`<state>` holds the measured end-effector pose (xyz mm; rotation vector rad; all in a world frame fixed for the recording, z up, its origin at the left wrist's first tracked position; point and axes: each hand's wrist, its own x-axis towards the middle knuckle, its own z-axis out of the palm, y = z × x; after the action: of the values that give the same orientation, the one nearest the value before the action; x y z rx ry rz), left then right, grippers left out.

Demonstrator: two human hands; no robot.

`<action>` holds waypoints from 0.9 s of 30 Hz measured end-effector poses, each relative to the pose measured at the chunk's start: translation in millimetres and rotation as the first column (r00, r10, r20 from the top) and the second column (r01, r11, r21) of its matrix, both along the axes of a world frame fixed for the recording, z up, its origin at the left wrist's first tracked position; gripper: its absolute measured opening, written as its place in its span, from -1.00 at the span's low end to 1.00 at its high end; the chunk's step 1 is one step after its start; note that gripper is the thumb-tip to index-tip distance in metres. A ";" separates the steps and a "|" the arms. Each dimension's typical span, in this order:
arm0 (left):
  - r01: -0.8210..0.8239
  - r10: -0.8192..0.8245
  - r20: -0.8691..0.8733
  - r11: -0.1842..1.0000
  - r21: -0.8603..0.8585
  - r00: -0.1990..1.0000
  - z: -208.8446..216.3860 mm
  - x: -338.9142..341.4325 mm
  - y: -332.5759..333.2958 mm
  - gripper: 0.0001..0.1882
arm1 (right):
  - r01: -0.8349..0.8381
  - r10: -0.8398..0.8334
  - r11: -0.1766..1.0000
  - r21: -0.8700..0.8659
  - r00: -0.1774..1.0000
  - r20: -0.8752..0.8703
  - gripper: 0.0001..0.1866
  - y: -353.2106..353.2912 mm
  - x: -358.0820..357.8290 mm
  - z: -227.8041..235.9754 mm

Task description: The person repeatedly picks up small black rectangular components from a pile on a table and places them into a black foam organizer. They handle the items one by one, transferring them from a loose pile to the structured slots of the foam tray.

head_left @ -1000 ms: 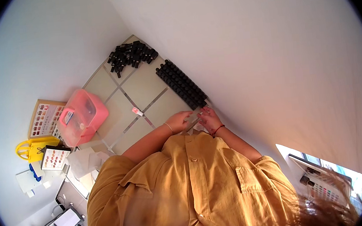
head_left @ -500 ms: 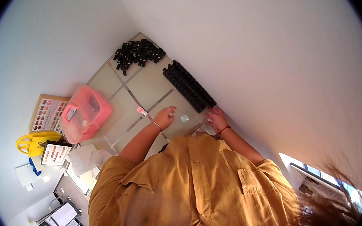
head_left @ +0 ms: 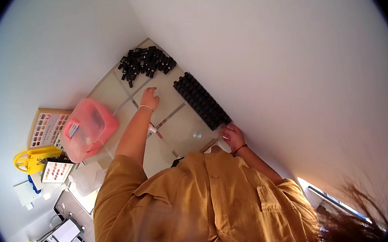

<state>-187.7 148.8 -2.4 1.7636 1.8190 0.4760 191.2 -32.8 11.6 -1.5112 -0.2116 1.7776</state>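
Note:
My left hand (head_left: 150, 98) is stretched out over the glass tabletop, fingers apart and holding nothing I can see. Beyond it, in the far corner, lies a loose pile of small black bottles (head_left: 144, 63) that look like nail polish bottles. Several tight rows of similar black bottles (head_left: 201, 100) stand along the wall on the right. My right hand (head_left: 233, 137) rests by the near end of these rows, fingers loosely bent and apart, with no object visible in it. Partly behind my left forearm is a small pink-and-white item (head_left: 152, 129).
A pink translucent box with a handle (head_left: 110, 122) stands on the left. Beside it are a framed colour chart (head_left: 45, 128), a yellow bag (head_left: 39, 160) and a smaller sample board (head_left: 57, 170). A clear round disc (head_left: 197, 135) lies near me. Walls border the table's far sides.
My left hand has moved forward, away from my body, toward the pile of black bottles. My right hand stays by the near end of the rows. The view has shifted slightly.

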 end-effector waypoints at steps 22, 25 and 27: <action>0.043 -0.062 -0.246 0.996 -0.084 0.967 8.2 2.2 44.4 -0.69 | -0.064 0.065 0.998 -0.021 0.995 0.071 -0.66 0.3 2.8 4.2; 0.093 -0.094 -0.208 0.996 -0.016 0.974 28.5 10.1 16.5 -0.79 | -0.103 0.103 0.995 -0.001 0.986 0.132 -0.67 -1.8 2.7 7.6; 0.102 -0.097 -0.174 0.995 0.019 0.980 36.6 12.5 -2.9 -0.82 | -0.113 0.113 0.994 -0.001 0.985 0.128 -0.68 -4.1 4.7 3.5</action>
<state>-175.2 146.0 34.1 1.9575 1.8361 0.3183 195.9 -36.9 15.1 -1.6390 -0.3730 1.7669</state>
